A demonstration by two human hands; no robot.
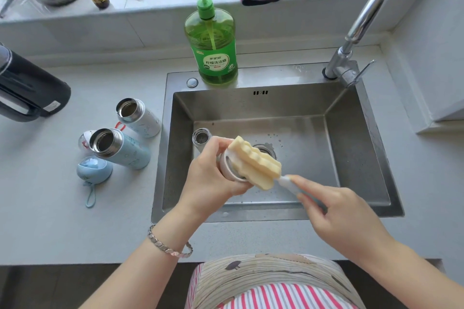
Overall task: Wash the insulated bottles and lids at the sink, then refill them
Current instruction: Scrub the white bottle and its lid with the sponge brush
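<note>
Currently lid point(229, 167) gripped in left hand point(209, 178) over sink point(351, 158), foam head of sponge brush point(256, 163) pressed on it. Right hand point(336, 211) pinches brush handle, just right of lid. An open bottle point(200, 137) stands in sink just beyond left hand; blue bottle point(120, 149), white bottle point(139, 118) further left on counter point(50, 208).

Left of your left hand point(208, 175), the grey counter point(75, 221) bears a white bottle point(143, 120) and a blue bottle point(125, 152), both open. A blue lid point(94, 168) lies just beside them.
</note>
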